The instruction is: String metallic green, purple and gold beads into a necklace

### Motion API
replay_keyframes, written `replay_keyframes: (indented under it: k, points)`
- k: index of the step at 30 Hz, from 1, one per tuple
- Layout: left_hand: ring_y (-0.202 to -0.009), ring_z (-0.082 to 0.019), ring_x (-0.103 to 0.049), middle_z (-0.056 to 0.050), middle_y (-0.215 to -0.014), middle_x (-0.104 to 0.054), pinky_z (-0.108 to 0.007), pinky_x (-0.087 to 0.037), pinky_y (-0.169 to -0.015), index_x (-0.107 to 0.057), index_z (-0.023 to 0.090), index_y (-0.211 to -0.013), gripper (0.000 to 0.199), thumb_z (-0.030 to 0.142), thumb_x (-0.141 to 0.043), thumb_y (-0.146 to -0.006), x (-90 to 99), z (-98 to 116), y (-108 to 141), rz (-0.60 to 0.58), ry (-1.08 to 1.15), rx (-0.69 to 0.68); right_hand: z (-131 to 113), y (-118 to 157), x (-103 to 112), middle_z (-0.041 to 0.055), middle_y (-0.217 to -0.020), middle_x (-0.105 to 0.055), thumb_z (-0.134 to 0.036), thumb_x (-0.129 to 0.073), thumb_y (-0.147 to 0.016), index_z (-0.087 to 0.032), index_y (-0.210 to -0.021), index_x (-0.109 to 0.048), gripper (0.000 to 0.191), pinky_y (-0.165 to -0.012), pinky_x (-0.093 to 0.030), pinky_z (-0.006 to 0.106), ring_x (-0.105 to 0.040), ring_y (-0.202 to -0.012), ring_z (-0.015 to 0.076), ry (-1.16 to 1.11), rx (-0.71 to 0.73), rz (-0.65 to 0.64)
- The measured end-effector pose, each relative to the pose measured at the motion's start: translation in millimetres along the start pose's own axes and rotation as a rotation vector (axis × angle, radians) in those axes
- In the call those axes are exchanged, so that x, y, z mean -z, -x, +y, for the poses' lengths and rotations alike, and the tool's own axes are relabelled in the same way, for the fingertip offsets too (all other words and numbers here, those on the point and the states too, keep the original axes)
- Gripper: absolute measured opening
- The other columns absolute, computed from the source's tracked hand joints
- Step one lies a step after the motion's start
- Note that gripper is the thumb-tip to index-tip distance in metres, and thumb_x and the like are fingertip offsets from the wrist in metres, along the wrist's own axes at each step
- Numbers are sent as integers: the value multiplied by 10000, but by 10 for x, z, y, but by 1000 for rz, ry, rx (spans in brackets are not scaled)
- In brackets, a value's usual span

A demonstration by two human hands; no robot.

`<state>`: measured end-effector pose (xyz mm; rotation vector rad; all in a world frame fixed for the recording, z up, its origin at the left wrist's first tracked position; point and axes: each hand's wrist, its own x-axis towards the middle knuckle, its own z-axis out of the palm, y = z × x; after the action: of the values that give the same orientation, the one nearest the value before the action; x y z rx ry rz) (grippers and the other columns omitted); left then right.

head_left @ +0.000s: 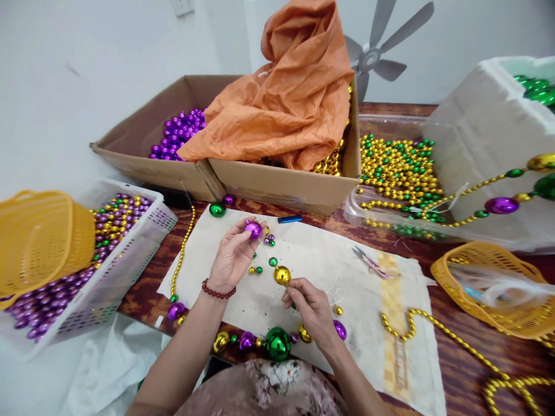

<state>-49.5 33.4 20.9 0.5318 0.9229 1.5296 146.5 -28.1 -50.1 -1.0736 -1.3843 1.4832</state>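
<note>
My left hand (234,257), with a red beaded bracelet at its wrist, pinches a large shiny purple bead (252,230). A thin pale thread (265,249) runs from it to a small green bead (273,262) and a large gold bead (282,275). Closed fingers of my right hand (307,303) grip the bead string just below the gold bead; the exact grip is partly hidden. In front of me, a strand of purple, gold and green beads, including a big green bead (278,344), lies along the near cloth edge. Small loose beads (259,270) lie on the white cloth (347,260).
Pink-handled snips (370,263) and a blue lighter (289,219) rest on the cloth. Behind stands a cardboard box (286,190) under orange fabric (286,110). A white bead basket (117,260) is at left; a clear bead tub (390,222) and yellow basket (451,294) are at right.
</note>
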Motion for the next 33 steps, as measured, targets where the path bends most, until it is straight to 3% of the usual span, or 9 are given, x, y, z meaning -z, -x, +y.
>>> replay_keyframes:
  k: [7,12,16,20,23,25,29,33]
  points:
    - [-1180,-261,-669,-66,-1142,-734,-427,-469,-1113,-745,212,-1021,255,188,-780,-769,-78,-100,181,-41,-81,0,-70,-111,-79,18,-745,-722,-357,-536,-971,-202,-884,-645,209,-633,-538,250,-689,-620,138,-9,5,19]
    - [-1195,-277,-658,-73,-1188,-724,-451,-492,-1077,-744,225,-1029,265,212,-790,-768,-66,-142,199,-26,-80,-8,-87,-121,-97,39,-814,-756,-359,-577,-944,-200,-985,-666,187,-625,-535,254,-716,-670,156,-61,-11,-88]
    - [-1134,-265,-683,-63,-1182,-725,-425,-509,-1044,-752,229,-1038,295,223,-812,-749,-67,-141,201,-49,-109,28,-66,-126,-89,29,-794,-752,-369,-602,-927,-199,-878,-671,190,-610,-518,248,-704,-634,146,-92,-63,-37]
    - [-1058,-251,-698,-86,-1146,-738,-380,-540,-960,-736,233,-1150,392,337,-804,-778,38,-68,198,-126,-278,22,-95,-167,-62,27,-750,-737,-389,-624,-907,-189,-835,-663,216,-548,-461,225,-676,-621,136,-155,-102,4]
    - [-996,-232,-690,-89,-1131,-729,-362,-552,-882,-723,239,-1161,354,430,-704,-864,247,-20,148,-66,-479,-94,-138,-190,-18,32,-725,-726,-419,-640,-885,-184,-819,-651,245,-480,-397,211,-626,-564,121,-209,-151,-4]
    - [-931,-220,-673,-75,-1045,-721,-359,-543,-844,-738,231,-1068,254,391,-676,-881,417,-38,112,-36,-762,-182,-155,-194,14,26,-699,-712,-433,-653,-869,-184,-807,-648,257,-464,-384,208,-582,-522,108,-224,-175,2]
    - [-948,-255,-619,-81,-943,-677,-423,-496,-901,-723,207,-927,141,238,-587,-908,692,-204,119,-231,-1386,-319,-128,-183,65,21,-663,-694,-450,-667,-854,-180,-787,-651,278,-460,-379,205,-523,-484,92,-228,-186,17]
    - [-995,-278,-576,-102,-1003,-639,-455,-496,-912,-666,192,-1055,197,164,-532,-913,823,-365,212,-372,-1671,-363,-63,-158,97,33,-719,-710,-461,-674,-853,-178,-796,-649,289,-472,-391,199,-578,-538,104,-253,-189,45]
